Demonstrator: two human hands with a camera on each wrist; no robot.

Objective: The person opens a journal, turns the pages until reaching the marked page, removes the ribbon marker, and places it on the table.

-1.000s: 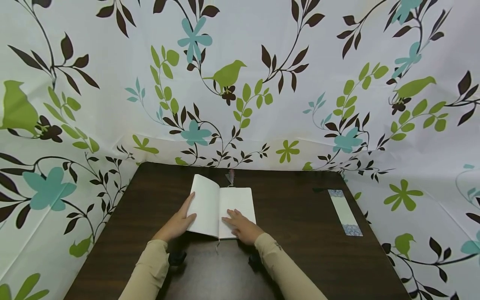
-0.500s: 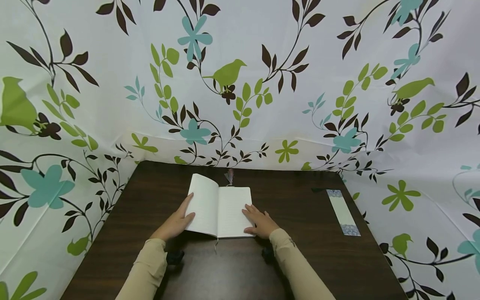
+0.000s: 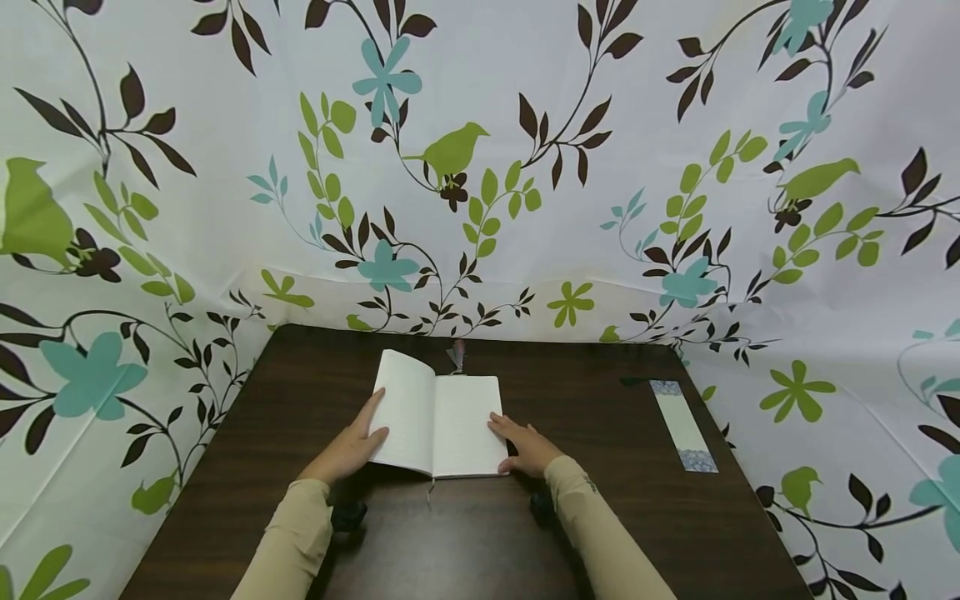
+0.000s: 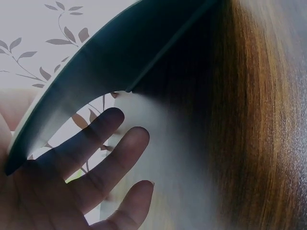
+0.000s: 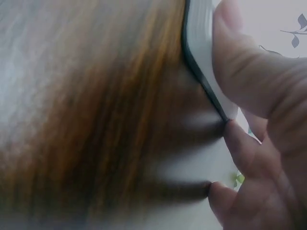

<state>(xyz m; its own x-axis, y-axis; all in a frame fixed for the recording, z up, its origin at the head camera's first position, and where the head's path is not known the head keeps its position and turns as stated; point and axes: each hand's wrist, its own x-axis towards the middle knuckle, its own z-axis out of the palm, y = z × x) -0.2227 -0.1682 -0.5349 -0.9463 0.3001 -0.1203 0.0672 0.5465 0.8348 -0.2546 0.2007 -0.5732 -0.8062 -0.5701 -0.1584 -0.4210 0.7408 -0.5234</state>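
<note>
The book (image 3: 466,425) lies open mid-desk (image 3: 592,408), its left side lifted by the left hand (image 3: 347,450), thumb over the page and loosely spread fingers (image 4: 115,165) behind the cover. The right hand (image 3: 529,450) rests along the right edge, half-open, gripping nothing, thumb touching the book. A tassel (image 3: 458,355) sits just past the top edge; a ribbon (image 3: 430,492) trails nearest me. A pale strip (image 3: 684,427) lies well apart, right, before the leafy cloth (image 3: 570,217).
</note>
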